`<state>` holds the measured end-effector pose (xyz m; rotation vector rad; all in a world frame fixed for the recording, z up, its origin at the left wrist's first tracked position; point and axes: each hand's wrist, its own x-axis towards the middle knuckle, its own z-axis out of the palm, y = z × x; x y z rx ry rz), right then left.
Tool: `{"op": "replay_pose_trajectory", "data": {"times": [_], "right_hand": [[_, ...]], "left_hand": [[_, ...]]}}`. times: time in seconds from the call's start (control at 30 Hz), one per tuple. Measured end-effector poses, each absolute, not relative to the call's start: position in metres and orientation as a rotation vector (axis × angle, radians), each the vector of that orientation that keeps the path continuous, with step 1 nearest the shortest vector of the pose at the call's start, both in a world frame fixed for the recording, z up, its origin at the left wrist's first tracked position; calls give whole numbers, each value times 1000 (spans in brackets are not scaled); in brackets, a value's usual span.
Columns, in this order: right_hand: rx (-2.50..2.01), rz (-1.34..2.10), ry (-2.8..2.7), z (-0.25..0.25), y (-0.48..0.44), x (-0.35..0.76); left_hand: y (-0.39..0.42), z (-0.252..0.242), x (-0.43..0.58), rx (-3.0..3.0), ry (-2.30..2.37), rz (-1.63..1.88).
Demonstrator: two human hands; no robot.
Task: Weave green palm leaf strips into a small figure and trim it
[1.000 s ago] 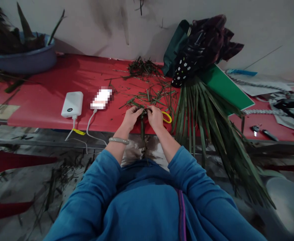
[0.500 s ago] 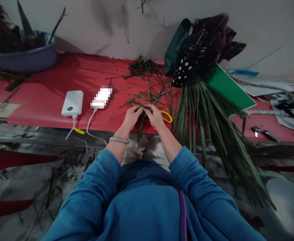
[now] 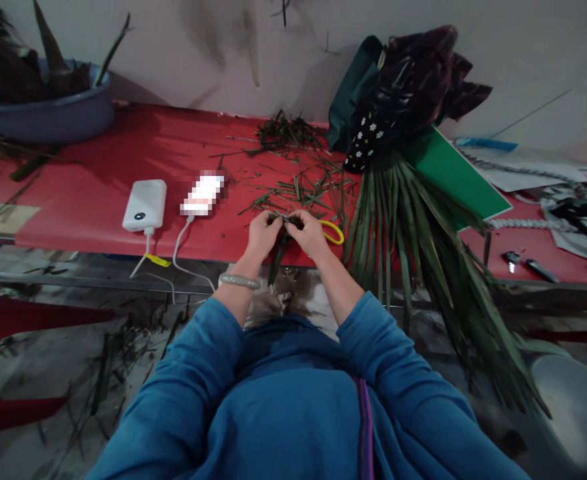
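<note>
Close together at the front edge of the red table, my two hands pinch a dark green palm leaf strip. My left hand, with a pale bangle on its wrist, has its fingers closed on the strip. My right hand meets it fingertip to fingertip, also closed on the leaf. One end of the strip hangs below the hands; most of the rest is hidden by the fingers. A yellow handle loop, perhaps of scissors, lies just right of my right hand. Leaf scraps are scattered beyond the hands.
A bundle of long palm leaves hangs over the table edge at right, beside a green board. On the left are a white power bank, a cabled phone and a blue basin of plants. The red tabletop meets a wall.
The fingers have shifted slightly on the leaf strip, and its hanging end has swung a little to the left. The other things stay in place.
</note>
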<state>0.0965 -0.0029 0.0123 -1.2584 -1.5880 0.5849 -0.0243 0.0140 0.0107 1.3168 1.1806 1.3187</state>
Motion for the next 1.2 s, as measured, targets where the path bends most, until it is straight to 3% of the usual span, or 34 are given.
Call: {"op": "replay_pose_trajectory", "data": {"times": [0.27, 0.63, 0.93, 1.2], "right_hand": [[-1288, 574, -1574, 14, -3, 97], [-1179, 699, -1490, 11, 1, 98], [-1249, 629, -1438, 13, 2, 103], [-1206, 577, -1499, 11, 4, 103]], "left_hand": [[14, 12, -23, 1443, 1328, 1319], [16, 6, -27, 1373, 1051, 1390], [5, 19, -26, 1455, 1037, 1118], [9, 14, -28, 1485, 1020, 1116]]}}
